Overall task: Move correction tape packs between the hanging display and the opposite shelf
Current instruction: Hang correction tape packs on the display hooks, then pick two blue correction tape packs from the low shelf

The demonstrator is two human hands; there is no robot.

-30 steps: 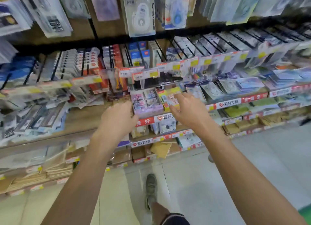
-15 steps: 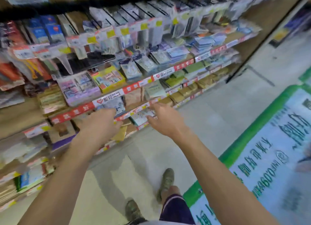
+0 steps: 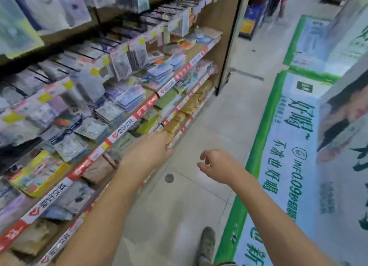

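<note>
- Right hand [image 3: 220,166] hangs over the floor [image 3: 199,196], well off the shelf [image 3: 121,131], fingers loosely curled and holding nothing.
- Left hand [image 3: 148,151] reaches beside the shelf's red price rail, fingers straight and together, empty.
- Correction tape packs [image 3: 119,64] hang above the shelf on hooks, probably so their fronts face shoppers.

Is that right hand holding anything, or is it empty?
Empty. The right hand hangs over the bare floor, fingers loosely curled around nothing.

Both hands [image 3: 219,166] away from shelf [image 3: 127,124]
</note>
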